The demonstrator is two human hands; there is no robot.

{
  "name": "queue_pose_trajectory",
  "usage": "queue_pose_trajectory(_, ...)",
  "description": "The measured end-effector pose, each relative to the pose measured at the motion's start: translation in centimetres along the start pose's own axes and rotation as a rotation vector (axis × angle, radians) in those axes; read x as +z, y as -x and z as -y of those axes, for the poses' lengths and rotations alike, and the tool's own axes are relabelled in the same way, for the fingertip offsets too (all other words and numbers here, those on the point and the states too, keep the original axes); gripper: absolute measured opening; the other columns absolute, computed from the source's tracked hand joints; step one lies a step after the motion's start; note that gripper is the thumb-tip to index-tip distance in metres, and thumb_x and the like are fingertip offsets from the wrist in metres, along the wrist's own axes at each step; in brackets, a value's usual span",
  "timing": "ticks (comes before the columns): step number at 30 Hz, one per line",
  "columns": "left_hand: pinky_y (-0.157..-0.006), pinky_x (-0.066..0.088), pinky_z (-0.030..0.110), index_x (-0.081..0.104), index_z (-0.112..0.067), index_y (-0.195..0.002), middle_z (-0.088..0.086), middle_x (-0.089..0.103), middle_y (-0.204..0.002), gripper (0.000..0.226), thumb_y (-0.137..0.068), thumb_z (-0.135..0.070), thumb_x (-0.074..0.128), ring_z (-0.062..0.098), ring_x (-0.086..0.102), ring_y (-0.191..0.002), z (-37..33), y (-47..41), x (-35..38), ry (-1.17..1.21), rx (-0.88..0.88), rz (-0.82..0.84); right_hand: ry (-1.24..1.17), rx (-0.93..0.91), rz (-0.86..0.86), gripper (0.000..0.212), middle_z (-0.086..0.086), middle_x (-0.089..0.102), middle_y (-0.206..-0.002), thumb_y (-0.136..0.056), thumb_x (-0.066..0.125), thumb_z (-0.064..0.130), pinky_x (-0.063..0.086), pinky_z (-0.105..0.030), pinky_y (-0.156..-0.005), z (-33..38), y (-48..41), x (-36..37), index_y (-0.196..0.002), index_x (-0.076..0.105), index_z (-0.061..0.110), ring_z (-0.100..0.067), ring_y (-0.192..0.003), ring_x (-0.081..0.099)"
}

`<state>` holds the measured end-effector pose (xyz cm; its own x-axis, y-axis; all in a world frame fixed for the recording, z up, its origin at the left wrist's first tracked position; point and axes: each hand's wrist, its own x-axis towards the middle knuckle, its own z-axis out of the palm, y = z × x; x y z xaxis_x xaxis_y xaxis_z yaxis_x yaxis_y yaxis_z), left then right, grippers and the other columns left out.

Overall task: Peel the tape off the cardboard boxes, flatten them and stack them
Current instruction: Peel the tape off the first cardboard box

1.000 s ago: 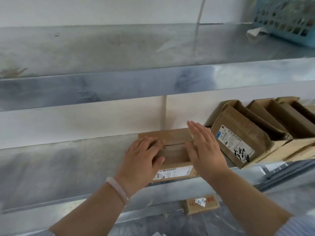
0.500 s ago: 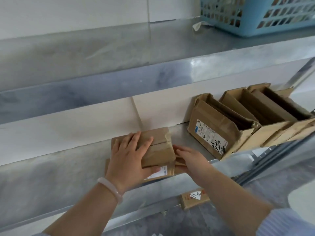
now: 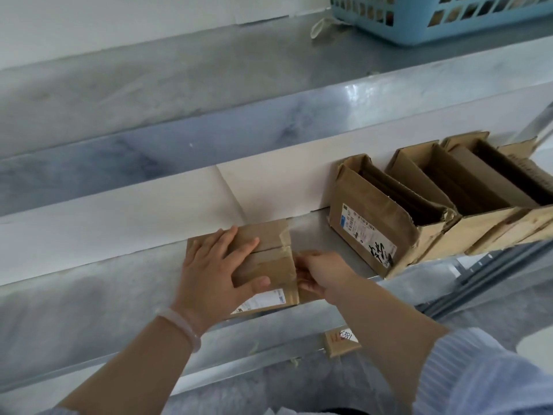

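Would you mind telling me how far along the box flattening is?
Done: no flattened stack is visible. In hand: the left hand presses the taped box while the right hand works at its right edge. Left: the open boxes beside it stand unflattened.

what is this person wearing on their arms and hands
The left hand and right hand are bare, with no gloves. The left wrist carries a pale, milky bangle, smooth and rounded, and that forearm is uncovered. The right arm has a light blue sleeve with fine stripes, pushed up towards the elbow.
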<state>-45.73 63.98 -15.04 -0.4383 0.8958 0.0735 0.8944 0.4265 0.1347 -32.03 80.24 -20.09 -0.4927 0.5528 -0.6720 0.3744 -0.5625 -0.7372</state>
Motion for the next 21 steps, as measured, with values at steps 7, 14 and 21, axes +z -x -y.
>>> queue_pose_trajectory(7,-0.117,0.012,0.047,0.034,-0.05,-0.142,-0.008,0.019,-0.159,0.088,-0.065,-0.092,0.02,0.017,0.016,-0.145,-0.3,-0.1,-0.5,0.019,-0.041,0.062,0.013,-0.185,-0.025,0.012,-0.008,0.071,-0.084,-0.096,0.057,0.015,0.055,-0.027,-0.062,1.7,1.5,-1.3,-0.091,0.065,0.008,-0.019,-0.078,0.068)
queue_pose_trajectory(14,-0.116,0.01,0.053,0.027,-0.053,-0.139,-0.013,0.014,-0.158,0.091,-0.057,-0.092,0.03,0.014,0.009,-0.146,-0.8,-1.0,-1.0,0.053,-0.132,0.187,0.207,-0.519,-0.001,0.018,-0.003,0.07,-0.069,-0.096,0.055,0.011,0.058,-0.027,-0.067,6.2,4.7,-2.0,-0.081,0.066,0.008,-0.015,-0.07,0.069)
queue_pose_trajectory(21,-0.114,0.013,0.057,0.028,-0.051,-0.135,-0.009,0.019,-0.158,0.088,-0.055,-0.088,0.032,0.019,0.015,-0.146,-1.8,-1.7,-1.2,0.019,-0.168,0.199,0.316,-0.648,0.106,0.011,0.002,0.073,-0.074,-0.094,0.059,0.012,0.053,-0.016,-0.063,7.2,6.2,-1.4,-0.088,0.067,0.011,-0.008,-0.071,0.07)
